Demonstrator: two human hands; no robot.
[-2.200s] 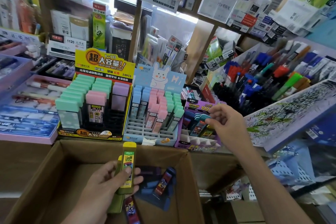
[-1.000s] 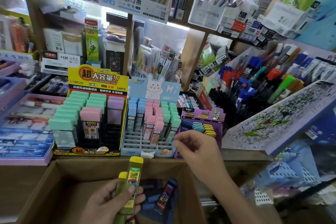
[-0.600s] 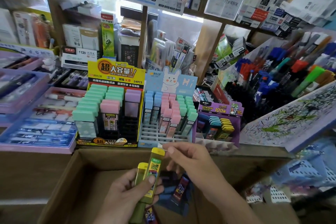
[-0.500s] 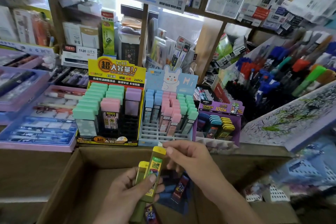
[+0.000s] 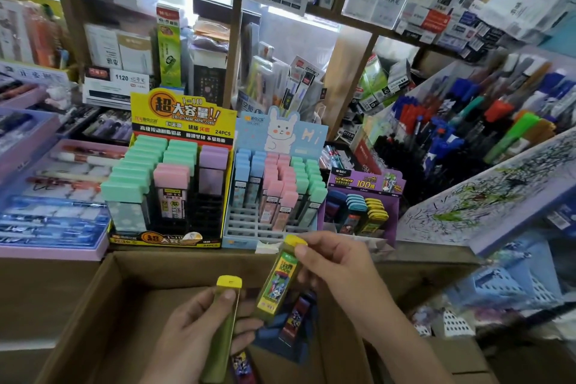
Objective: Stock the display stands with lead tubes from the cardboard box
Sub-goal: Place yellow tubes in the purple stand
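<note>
Head view, right hand: our right hand (image 5: 338, 265) pinches a yellow-capped lead tube (image 5: 277, 282) just under its cap, between thumb and fingertips; the tube hangs tilted, cap up, above the far right part of the cardboard box (image 5: 174, 268).
Head view, left hand: our left hand (image 5: 196, 333) is curled round a second yellow-capped tube (image 5: 225, 318), thumb pressed below the cap; it stands nearly upright over the box's middle.
Head view, box floor: a dark-labelled tube (image 5: 297, 316) lies loose below the right hand, near the right wall.
Head view, stands: the purple display stand (image 5: 364, 185) sits at the shelf's front edge, just beyond the box's far right corner; its yellow row (image 5: 375, 212) fills the right side.
Step in hand: we judge the right-hand tube is bound for that yellow row.
Doing it well: we should keep the pinch high so our fingers clear the neighbouring caps; turn the tube upright, base first, label forward; lower it straight, since the light card stand may shift if nudged; keep the left-hand tube ready.
</note>
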